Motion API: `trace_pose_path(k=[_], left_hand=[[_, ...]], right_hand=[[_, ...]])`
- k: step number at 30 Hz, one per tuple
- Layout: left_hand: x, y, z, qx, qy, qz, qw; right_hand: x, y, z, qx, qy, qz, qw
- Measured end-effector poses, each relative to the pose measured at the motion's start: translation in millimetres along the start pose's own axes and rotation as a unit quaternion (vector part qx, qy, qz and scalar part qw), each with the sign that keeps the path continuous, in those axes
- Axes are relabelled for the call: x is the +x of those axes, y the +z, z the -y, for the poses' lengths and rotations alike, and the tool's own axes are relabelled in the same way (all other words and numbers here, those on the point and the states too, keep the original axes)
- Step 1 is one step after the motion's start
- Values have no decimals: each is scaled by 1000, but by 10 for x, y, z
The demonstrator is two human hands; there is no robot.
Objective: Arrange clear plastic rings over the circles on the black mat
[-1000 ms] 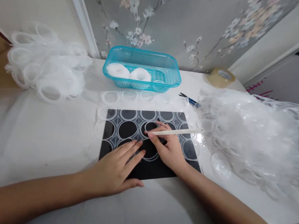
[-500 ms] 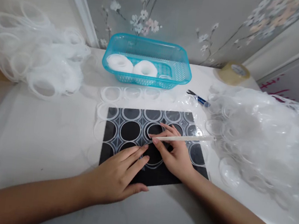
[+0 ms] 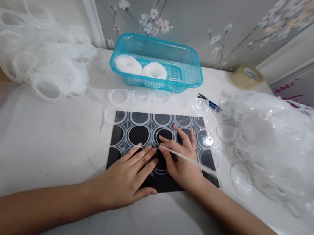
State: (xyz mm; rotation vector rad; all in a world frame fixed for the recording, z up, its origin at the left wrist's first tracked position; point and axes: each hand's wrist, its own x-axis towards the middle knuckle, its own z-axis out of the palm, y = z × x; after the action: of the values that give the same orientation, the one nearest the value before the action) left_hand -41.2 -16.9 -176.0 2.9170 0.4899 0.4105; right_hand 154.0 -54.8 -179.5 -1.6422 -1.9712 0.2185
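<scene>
Stick (image 3: 181, 156): likely to skid if pressed at too flat a slant, with a scratched or torn plastic sheet (image 3: 151, 121) as the probable result; blurred along much of its length.
Plastic sheet: laid over the black board (image 3: 165, 186), overhanging at left, right and far edges; apt to creep if held too lightly.
Left fingertips: at some risk of a jab, being just beside the stick's tip.
Left hand (image 3: 129, 175): palm down, fingers slightly spread, over the board's near left part; plastic sheet under the fingertips, thumb tip at the near edge.
Right hand (image 3: 184, 161): thumb and forefinger pinching the stick close to its tip, above the board's middle; remaining fingers fanned out over the sheet.
Basket (image 3: 152, 83): beyond the board's far edge.
</scene>
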Motion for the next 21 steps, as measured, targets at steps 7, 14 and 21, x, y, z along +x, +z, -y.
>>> trace_pose_path(k=[7, 14, 21], left_hand=[[-26, -25, -17, -14, -12, 29, 999], [-37, -60, -27, 13, 9, 15, 1000], [24, -65, -27, 11, 0, -14, 1000]], right_hand=[[334, -212, -290, -172, -52, -69, 981], [302, -534, -600, -90, 89, -215, 968], [150, -651, -694, -105, 118, -249, 956]])
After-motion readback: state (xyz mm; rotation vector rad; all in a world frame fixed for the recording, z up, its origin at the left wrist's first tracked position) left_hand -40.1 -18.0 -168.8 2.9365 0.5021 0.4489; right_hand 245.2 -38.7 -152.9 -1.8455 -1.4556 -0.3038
